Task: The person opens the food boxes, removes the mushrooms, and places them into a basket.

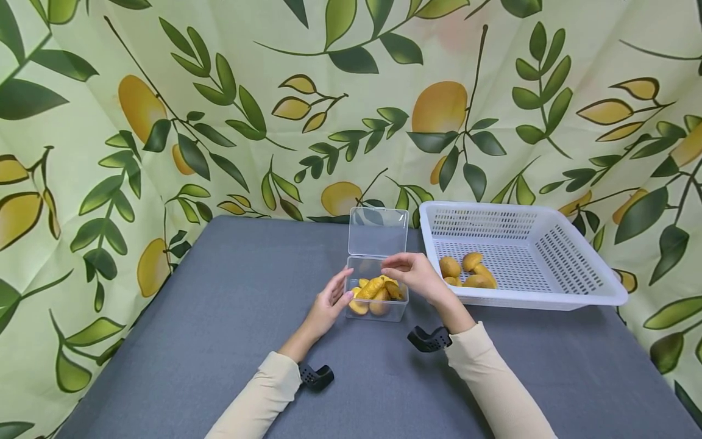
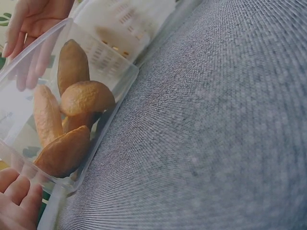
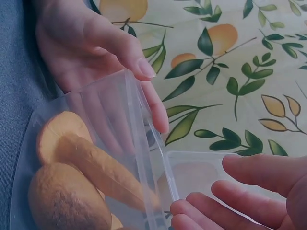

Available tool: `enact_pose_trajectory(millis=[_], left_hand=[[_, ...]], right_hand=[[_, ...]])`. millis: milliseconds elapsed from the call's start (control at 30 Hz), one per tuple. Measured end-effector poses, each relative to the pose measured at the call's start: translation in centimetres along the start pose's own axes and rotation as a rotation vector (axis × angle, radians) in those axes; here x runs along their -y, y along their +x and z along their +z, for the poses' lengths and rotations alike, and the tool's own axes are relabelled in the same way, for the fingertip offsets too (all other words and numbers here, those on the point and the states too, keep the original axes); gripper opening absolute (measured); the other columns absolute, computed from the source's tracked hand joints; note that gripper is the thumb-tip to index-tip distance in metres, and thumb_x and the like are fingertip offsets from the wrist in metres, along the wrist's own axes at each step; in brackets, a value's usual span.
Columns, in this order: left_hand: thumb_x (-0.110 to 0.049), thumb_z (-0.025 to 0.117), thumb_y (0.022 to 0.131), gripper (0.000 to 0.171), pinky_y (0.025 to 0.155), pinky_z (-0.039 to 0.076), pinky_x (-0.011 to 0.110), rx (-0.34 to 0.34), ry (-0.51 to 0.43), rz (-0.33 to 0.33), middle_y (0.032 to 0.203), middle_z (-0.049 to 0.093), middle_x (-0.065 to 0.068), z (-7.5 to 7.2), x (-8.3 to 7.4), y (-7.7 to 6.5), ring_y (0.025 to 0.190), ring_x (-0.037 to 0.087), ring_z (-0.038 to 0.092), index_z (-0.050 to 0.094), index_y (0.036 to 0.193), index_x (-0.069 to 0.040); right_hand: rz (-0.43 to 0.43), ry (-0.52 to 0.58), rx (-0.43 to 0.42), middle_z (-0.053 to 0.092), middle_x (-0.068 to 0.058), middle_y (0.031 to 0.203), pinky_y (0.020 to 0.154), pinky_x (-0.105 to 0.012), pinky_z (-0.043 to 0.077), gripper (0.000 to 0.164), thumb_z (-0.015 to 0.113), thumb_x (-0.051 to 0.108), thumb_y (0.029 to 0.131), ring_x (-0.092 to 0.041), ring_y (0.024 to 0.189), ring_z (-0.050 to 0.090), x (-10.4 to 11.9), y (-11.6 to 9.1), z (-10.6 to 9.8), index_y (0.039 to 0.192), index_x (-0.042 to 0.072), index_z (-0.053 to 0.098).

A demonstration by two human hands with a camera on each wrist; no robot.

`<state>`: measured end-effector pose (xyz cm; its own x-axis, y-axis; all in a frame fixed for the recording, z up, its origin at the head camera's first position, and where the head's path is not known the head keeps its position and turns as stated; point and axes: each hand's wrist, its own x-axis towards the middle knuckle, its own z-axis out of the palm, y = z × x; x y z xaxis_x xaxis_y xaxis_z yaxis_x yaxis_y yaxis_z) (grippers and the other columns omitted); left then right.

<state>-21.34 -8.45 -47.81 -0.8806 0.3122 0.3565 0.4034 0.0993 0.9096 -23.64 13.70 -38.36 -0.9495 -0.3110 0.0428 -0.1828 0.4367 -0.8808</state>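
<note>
A clear plastic box (image 1: 396,313) stands on the table with its hinged lid (image 1: 378,231) raised behind it. Several yellow-brown mushrooms (image 1: 370,288) lie inside; through the box wall, one mushroom (image 3: 67,196) shows a rough, dark-flecked surface. My left hand (image 1: 326,305) rests against the box's left side, its fingers extended along the wall and the thumb at the near rim. Over the right part of the box is my right hand (image 1: 418,277), fingers loosely bent above the mushrooms and holding nothing that shows.
To the right stands a white slotted basket (image 1: 576,297) with several more mushrooms (image 1: 478,280) in its near left corner. Grey cloth covers the table (image 1: 263,274). A leaf-and-fruit patterned curtain (image 1: 230,122) hangs behind. Each wrist carries a black camera mount (image 1: 429,339).
</note>
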Motion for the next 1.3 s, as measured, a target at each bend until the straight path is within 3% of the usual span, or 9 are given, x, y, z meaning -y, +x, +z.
enact_pose_trajectory(millis=[133,600,867,1133,1300], left_hand=[[-0.006,0.049,0.093,0.048,0.113,0.028,0.046,0.003,-0.009,0.009,0.15,0.026,0.024,0.1,0.0,0.1,0.138,0.035,0.03,0.036,0.139,-0.001],[-0.011,0.049,0.094,0.047,0.115,0.027,0.043,0.012,-0.031,-0.041,0.153,0.026,0.018,0.3,-0.1,0.2,0.14,0.032,0.029,0.036,0.14,-0.007],[-0.009,0.05,0.094,0.048,0.115,0.027,0.044,0.003,-0.033,-0.033,0.152,0.026,0.02,0.3,-0.2,0.1,0.14,0.034,0.029,0.036,0.14,-0.006],[-0.008,0.05,0.093,0.047,0.114,0.027,0.044,-0.008,-0.028,-0.024,0.151,0.026,0.023,0.1,0.0,0.2,0.139,0.034,0.03,0.037,0.139,-0.004],[-0.009,0.05,0.094,0.047,0.114,0.027,0.045,-0.006,-0.016,-0.028,0.151,0.028,0.022,0.1,0.0,0.1,0.14,0.033,0.03,0.037,0.139,-0.007]], right_hand=[[-0.017,-0.051,0.005,0.069,-0.022,0.104,0.074,-0.023,0.057,0.031,0.064,0.015,0.086,-0.025,0.092,0.069,0.0,0.4,0.4,0.11,-0.005,0.063],[0.014,-0.188,0.086,0.067,-0.019,0.112,0.088,-0.04,0.056,0.036,0.061,0.022,0.088,-0.03,0.104,0.064,0.2,0.8,1.4,0.114,-0.004,0.061],[0.002,-0.2,0.115,0.067,-0.021,0.111,0.085,-0.037,0.058,0.033,0.063,0.013,0.085,-0.03,0.102,0.065,-0.1,0.9,1.4,0.113,-0.006,0.061],[-0.1,-0.17,0.162,0.069,-0.021,0.106,0.078,-0.031,0.06,0.028,0.066,-0.003,0.079,-0.029,0.095,0.068,-0.8,0.7,1.3,0.106,-0.005,0.066],[-0.158,-0.199,0.128,0.072,-0.019,0.097,0.071,-0.024,0.06,0.021,0.068,-0.003,0.077,-0.024,0.085,0.071,-1.0,0.5,1.6,0.098,-0.002,0.07]])
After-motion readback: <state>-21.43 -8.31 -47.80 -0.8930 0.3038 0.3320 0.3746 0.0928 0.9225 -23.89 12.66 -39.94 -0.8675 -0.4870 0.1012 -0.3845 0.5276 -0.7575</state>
